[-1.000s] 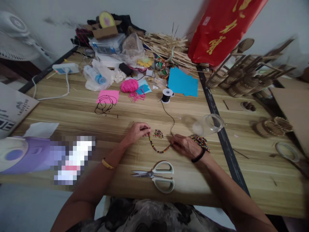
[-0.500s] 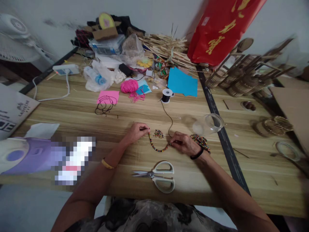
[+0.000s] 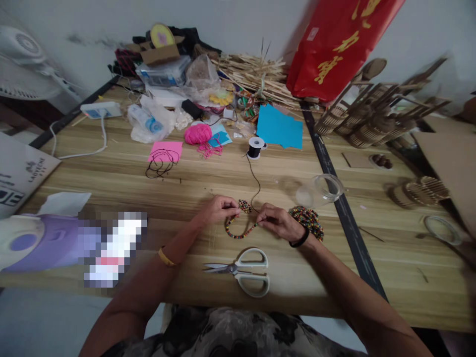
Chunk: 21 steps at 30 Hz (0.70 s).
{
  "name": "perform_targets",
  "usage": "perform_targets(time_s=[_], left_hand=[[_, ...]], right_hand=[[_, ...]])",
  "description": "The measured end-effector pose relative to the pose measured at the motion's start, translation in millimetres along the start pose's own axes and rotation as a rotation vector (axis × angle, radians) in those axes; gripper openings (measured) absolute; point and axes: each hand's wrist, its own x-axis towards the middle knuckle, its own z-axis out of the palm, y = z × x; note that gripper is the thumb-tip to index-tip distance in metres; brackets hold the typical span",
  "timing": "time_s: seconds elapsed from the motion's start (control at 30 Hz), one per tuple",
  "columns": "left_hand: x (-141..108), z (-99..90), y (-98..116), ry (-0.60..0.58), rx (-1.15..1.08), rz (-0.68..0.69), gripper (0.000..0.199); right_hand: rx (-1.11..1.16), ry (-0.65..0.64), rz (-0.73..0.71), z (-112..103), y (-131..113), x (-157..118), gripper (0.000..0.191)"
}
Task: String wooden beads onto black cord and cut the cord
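A string of small multicoloured beads [image 3: 241,236] hangs in a U between my two hands. My left hand [image 3: 220,208] pinches one end of it, fingertips closed. At the other end, my right hand [image 3: 278,221] grips the strand between thumb and fingers. Black cord [image 3: 256,179] runs from the right hand's end back to a white spool [image 3: 256,148] of black cord. Just behind the strand lies a small pile of loose beads [image 3: 244,205]. A coiled heap of strung beads [image 3: 309,222] rests beside my right wrist.
White-handled scissors [image 3: 238,270] lie near the front edge. A clear jar [image 3: 323,191] lies on its side at right. Pink yarn [image 3: 198,134], blue sheets [image 3: 279,126] and black cord loops [image 3: 162,163] are further back. A purple-and-white object [image 3: 55,240] stands at left.
My left hand has moved right and slightly down, my right hand slightly left. The ends of the bead string are closer together, and its curve hangs narrower.
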Motion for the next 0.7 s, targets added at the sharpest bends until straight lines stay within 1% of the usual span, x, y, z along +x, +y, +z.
perform_targets(time_s=[0.13,0.2,0.33,0.5,0.7], left_hand=[[1,16.1,-1,-0.066,-0.144,-0.055,0.028],[2,24.5,-2,-0.052,-0.21,-0.073,0.029],[3,36.8,-4,-0.023,-0.16,-0.088,0.025],[4,39.4,-5,0.003,-0.12,-0.101,0.02],[3,36.8,-2,-0.016,-0.104,-0.114,0.015]], right_hand=[[0.064,0.043,0.006,6,1,1,0.02],[0.087,0.061,0.004,9,2,2,0.019],[0.086,0.098,-0.014,15,3,4,0.018],[0.034,0.135,-0.039,18,2,4,0.016],[0.011,0.16,-0.038,21,2,4,0.012]])
